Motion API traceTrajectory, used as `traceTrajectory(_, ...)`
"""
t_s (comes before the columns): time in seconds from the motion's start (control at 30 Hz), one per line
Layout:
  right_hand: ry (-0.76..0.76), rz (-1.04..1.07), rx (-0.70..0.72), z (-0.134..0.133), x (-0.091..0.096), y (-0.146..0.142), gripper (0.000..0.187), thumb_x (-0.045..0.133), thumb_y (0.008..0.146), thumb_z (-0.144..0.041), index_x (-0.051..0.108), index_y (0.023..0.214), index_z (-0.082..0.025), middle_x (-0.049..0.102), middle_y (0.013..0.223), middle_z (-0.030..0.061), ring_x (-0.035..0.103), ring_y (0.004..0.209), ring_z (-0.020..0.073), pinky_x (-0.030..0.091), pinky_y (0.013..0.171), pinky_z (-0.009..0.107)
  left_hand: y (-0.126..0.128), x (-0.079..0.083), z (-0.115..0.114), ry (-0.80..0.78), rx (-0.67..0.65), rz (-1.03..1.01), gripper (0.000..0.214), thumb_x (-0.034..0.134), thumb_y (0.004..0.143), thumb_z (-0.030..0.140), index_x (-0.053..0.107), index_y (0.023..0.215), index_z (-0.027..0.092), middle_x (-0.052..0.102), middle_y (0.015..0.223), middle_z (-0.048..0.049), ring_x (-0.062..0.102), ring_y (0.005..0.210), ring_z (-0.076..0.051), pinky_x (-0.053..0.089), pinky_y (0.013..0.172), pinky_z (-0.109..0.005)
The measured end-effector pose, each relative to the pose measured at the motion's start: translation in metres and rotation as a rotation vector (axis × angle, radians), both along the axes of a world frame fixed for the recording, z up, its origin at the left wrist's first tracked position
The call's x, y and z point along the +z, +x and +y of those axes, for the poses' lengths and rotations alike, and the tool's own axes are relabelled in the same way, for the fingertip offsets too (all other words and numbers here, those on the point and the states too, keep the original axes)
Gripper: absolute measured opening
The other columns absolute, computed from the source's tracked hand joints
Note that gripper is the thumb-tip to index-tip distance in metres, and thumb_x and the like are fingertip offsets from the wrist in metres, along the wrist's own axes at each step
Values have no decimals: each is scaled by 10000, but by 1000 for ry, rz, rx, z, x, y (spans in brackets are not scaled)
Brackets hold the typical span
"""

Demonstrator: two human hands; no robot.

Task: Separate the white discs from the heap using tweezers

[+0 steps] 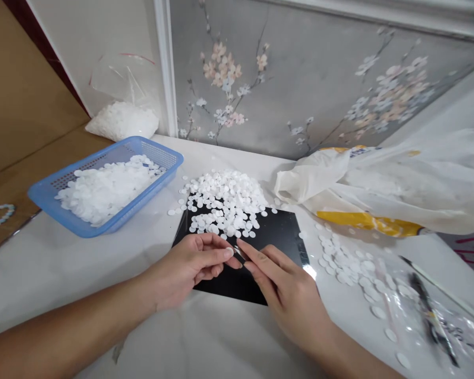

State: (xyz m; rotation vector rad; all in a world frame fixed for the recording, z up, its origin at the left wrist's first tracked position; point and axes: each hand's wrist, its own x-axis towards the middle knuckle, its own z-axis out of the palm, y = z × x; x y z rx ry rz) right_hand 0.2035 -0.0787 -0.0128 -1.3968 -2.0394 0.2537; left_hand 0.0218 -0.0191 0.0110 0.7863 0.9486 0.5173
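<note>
Above a black board point(276, 231), my left hand point(181, 268) pinches a small white disc point(229, 252) between thumb and fingertips. Just to its right, my right hand point(294, 295) grips a small dark tool with a pale, thin tip point(239, 256), held against or very near the disc. The tool's exact kind is mostly hidden by my fingers. Behind my hands, a heap of white discs point(233, 195) spreads over the far part of the board and onto the white table.
A blue basket point(114, 230) holding white discs stands left, with a clear bag point(122, 120) of white pieces behind. Right lie a white-and-yellow plastic bag point(379, 184), scattered discs point(339, 260) and a black pen-like tool point(430, 310) on clear plastic. A beaded bracelet point(10, 210) lies far left.
</note>
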Motion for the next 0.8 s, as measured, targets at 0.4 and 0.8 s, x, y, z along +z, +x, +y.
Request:
traceTrajectory(0.4,22,-43,29,-1,-2,-1,367,373,982,-251,575,1270,-150,525,719,14,528,539,88,455,496,183,0,0,-2,28,-39,-1,193,709,728,275,586,785,138,675,719,-36,363,500,-41,212,478,-211)
traceTrajectory(0.8,2,-54,35,-2,-3,0,371,364,978,-233,573,1278,-166,549,733,19,546,543,87,469,503,179,0,1,-3,23,-45,-10,218,730,707,298,578,779,159,693,716,-32,385,495,-54,236,485,-217)
